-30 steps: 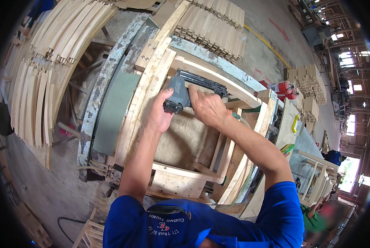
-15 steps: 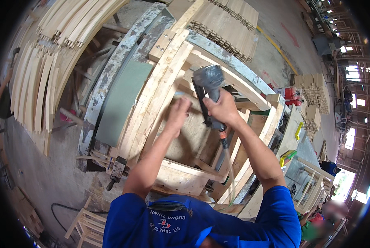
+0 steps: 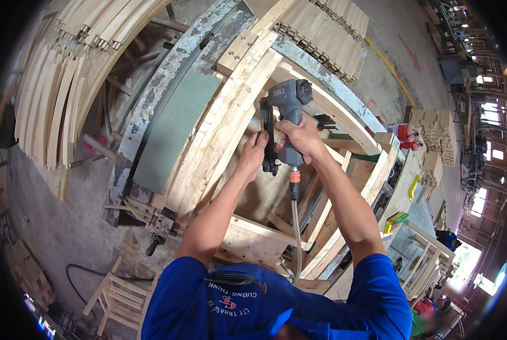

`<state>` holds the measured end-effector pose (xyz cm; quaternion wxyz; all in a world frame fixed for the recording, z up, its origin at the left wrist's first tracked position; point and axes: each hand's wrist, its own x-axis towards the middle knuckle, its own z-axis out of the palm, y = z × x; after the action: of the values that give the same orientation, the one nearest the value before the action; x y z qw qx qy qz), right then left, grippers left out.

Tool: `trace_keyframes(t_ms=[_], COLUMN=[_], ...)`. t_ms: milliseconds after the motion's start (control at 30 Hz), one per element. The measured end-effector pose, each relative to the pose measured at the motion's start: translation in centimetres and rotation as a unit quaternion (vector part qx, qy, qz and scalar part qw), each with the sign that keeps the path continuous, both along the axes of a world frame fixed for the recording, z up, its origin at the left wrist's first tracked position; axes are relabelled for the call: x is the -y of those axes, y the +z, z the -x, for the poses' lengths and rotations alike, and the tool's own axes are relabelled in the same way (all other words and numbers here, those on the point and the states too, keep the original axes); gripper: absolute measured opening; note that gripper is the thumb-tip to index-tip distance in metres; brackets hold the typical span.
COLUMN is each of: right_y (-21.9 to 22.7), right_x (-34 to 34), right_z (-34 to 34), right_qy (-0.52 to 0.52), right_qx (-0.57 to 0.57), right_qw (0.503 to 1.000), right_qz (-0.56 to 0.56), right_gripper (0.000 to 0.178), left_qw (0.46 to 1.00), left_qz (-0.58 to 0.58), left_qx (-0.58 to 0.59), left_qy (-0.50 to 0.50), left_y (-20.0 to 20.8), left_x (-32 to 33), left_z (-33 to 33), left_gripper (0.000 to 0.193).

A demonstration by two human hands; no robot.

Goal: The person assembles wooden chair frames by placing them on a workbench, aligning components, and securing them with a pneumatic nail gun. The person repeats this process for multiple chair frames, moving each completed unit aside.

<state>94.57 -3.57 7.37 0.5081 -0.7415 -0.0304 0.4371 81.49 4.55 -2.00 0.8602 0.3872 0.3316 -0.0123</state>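
Observation:
My right hand [image 3: 302, 139] is wrapped round the handle of a dark grey air nail gun [image 3: 291, 93], lifted above a pale wooden frame [image 3: 239, 110]. An air hose [image 3: 296, 226] runs down from the tool's orange fitting toward me. Against the gun's black magazine, on its left side, my left hand [image 3: 254, 151] is closed with bent fingers. Whether a small piece sits between those fingers is hidden. Below both hands lies the inside of the frame, with a curved wooden rail [image 3: 338, 110] on its far right side.
A worn metal bench [image 3: 145, 107] with a green-grey panel [image 3: 179, 127] stands left of the frame. Curved slats [image 3: 49, 107] are stacked farther left. At the back are wooden stacks [image 3: 327, 39]; red canisters [image 3: 405, 133] are at right. A valve lever [image 3: 156, 245] juts out near my left arm.
My left hand has moved up and right to the nail gun's magazine. The gun has tilted, its magazine now more upright, and the view has shifted slightly.

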Motion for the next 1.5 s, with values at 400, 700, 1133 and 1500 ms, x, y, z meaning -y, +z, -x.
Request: trace_keyframes(t_ms=[400,700,1133,1500], right_y=[0.9,-5.3,-6.3,-4.7], right_x=[9.8,8.7,6.9,7.6], right_z=[8.3,14.3,13.1,15.3], right_qy=[-0.230,-0.232,-0.204,-0.245], right_qx=[-0.531,-0.700,-0.699,-0.686], right_qw=[0.776,0.638,0.668,0.661], right_qz=[-0.251,-0.220,-0.156,-0.182], right_gripper=[0.071,0.067,0.061,0.073], left_qw=[0.965,0.943,0.936,0.941], left_qz=[0.207,0.329,0.339,0.321], left_qx=[-0.036,-0.030,-0.015,-0.058], left_qy=[-0.157,0.046,0.096,0.088], left_y=[5.0,9.3,8.5,10.7], left_x=[2.4,2.7,2.5,3.1], left_z=[14.3,20.0,20.3,21.1], left_gripper=[0.050,0.055,0.055,0.048])
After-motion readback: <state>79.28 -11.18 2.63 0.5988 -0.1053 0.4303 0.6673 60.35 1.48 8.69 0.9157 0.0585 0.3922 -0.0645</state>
